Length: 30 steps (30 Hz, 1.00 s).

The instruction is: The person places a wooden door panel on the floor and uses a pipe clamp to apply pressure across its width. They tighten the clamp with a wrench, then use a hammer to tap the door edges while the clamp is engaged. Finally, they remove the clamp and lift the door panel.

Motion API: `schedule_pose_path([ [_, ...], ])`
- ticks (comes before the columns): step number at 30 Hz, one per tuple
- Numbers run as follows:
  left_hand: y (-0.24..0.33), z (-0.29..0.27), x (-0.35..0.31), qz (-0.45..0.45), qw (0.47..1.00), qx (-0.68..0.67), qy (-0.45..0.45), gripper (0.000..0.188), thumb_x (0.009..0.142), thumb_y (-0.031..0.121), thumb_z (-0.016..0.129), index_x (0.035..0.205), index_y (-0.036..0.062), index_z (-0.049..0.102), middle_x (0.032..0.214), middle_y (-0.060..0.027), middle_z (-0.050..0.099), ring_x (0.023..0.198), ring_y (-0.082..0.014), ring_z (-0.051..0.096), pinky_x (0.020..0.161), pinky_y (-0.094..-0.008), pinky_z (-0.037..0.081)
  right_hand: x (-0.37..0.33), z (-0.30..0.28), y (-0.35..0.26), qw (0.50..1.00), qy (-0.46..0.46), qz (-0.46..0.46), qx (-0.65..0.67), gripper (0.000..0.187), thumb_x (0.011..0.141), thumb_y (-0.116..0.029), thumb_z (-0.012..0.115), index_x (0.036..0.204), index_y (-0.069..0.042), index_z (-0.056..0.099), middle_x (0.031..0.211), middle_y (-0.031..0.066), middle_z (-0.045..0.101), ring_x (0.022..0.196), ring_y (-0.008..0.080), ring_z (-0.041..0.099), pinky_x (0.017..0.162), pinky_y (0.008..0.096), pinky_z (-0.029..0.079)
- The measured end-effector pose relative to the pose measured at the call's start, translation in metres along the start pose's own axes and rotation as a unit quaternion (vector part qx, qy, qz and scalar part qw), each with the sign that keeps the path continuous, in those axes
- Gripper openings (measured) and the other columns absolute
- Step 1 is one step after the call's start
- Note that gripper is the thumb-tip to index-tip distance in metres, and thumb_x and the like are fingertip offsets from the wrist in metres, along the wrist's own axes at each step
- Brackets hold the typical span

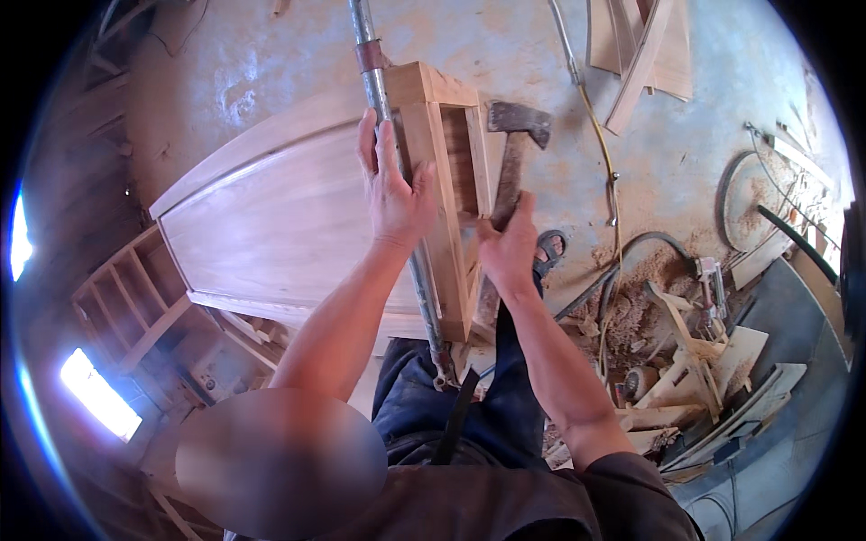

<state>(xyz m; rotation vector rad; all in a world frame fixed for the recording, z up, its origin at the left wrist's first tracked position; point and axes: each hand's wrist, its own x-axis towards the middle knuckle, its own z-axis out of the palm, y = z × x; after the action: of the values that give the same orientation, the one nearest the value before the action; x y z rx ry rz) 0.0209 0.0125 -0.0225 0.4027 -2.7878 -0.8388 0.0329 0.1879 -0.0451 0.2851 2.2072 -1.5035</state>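
Note:
A large pale wooden piece with a smooth panel and framed edge (pixel 280 198) lies in front of me. Across its right end runs a long metal pipe clamp (pixel 419 288), with its screw end close to my lap. My left hand (pixel 400 198) rests on the clamp's pipe and the wood beside it, fingers stretched out and thumb apart. Just right of the wood's open end, my right hand (pixel 510 243) is closed round the wooden handle of a hatchet (pixel 519 120). The hatchet stands nearly upright, its dark metal head above my fist.
Loose boards (pixel 636 59) lie on the floor at the far right. A yellowish hose (pixel 595 126) runs along the floor. Wood shavings (pixel 645 311), offcuts (pixel 740 361) and a clamp-like metal tool (pixel 711 288) crowd the right side. A slatted wooden frame (pixel 135 288) stands left.

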Motion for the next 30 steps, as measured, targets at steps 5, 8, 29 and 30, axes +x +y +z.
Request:
schedule_pose_path([
  [5,-0.005,0.002,0.0,0.007,0.999,-0.015,0.028,0.065,0.092,0.009,0.055,0.149,-0.0054,0.028,0.156,-0.0246,0.027,0.146,-0.041,0.025,0.118,-0.0486,0.025,0.003,-0.015,-0.021,0.993,-0.112,-0.031,-0.013,0.045,0.077,-0.001,0.065,0.117,0.001,0.045,0.086,0.0283,0.066,0.077,0.0446,0.068,0.064,0.0443,0.051],
  [8,-0.007,0.001,-0.002,0.0,0.999,-0.038,0.038,0.059,0.096,0.009,0.049,0.148,-0.0057,0.028,0.155,-0.0242,0.03,0.146,-0.0386,0.027,0.119,-0.0463,0.024,-0.002,-0.018,-0.041,0.987,-0.063,0.117,0.095,0.044,0.076,0.0,0.066,0.116,0.001,0.047,0.087,0.029,0.065,0.079,0.043,0.068,0.065,0.0421,0.051],
  [29,-0.001,-0.004,0.0,-0.048,0.991,-0.101,0.075,0.062,0.085,-0.002,0.047,0.146,-0.0047,0.034,0.153,-0.0198,0.035,0.138,-0.0405,0.038,0.112,-0.0452,0.037,-0.054,-0.059,-0.02,0.987,-0.069,0.139,0.033,0.038,0.074,0.001,0.068,0.107,-0.001,0.05,0.077,0.0045,0.058,0.056,0.012,0.057,0.049,0.0271,0.047],
  [30,0.0,-0.005,0.001,-0.058,0.99,-0.106,0.07,0.064,0.084,-0.003,0.047,0.147,-0.0045,0.033,0.153,-0.0196,0.035,0.138,-0.0404,0.038,0.113,-0.0452,0.036,-0.063,-0.059,-0.021,0.987,-0.065,0.145,0.028,0.038,0.073,0.001,0.069,0.106,-0.001,0.05,0.077,0.0047,0.058,0.055,0.0121,0.057,0.048,0.027,0.047],
])
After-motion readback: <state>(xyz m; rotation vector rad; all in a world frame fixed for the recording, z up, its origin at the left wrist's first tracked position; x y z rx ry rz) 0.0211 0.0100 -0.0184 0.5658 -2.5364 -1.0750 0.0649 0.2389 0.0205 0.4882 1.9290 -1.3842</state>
